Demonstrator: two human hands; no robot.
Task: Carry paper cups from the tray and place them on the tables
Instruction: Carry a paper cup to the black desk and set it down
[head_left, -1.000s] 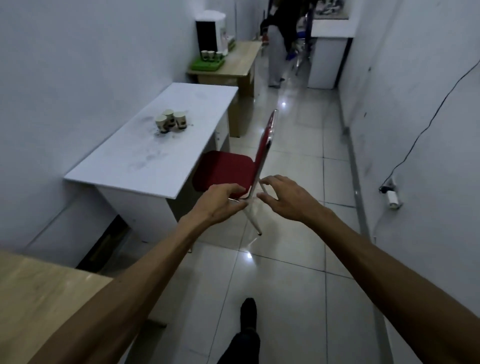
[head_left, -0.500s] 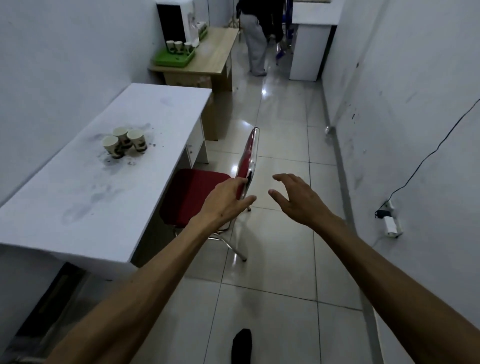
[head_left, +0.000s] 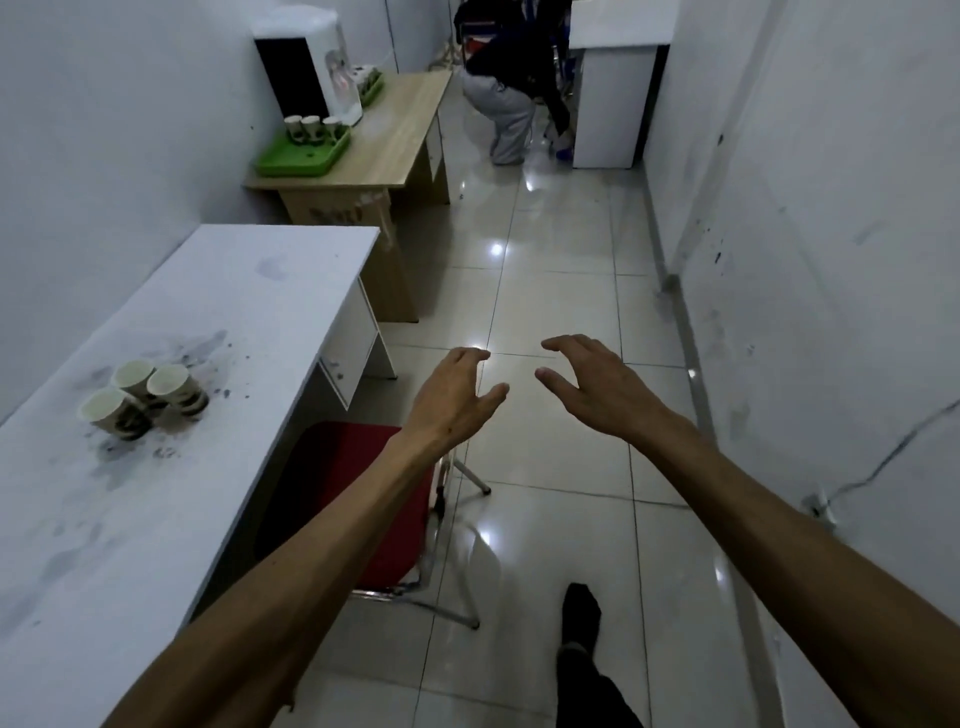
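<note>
Both hands empty from what I see. Left hand (head_left: 457, 397) and right hand (head_left: 592, 387) float out front over the floor tiles (head_left: 561, 291), fingers loosely spread, gripping nothing, apart from each other.

Three paper cups (head_left: 143, 397) clustered touching each other on the white table (head_left: 218, 332), well left of my left hand. They stand upright, long axis vertical, mouths up. Dark print on their sides, can't read it.

More cups (head_left: 310, 126) upright on the green tray (head_left: 304, 153), far ahead-left of the hands on the wooden table (head_left: 395, 145), beside a white dispenser (head_left: 317, 70). Faint marking on the box (head_left: 337, 213) under that table, not legible.

Red chair (head_left: 358, 499) sits under my left forearm.
</note>
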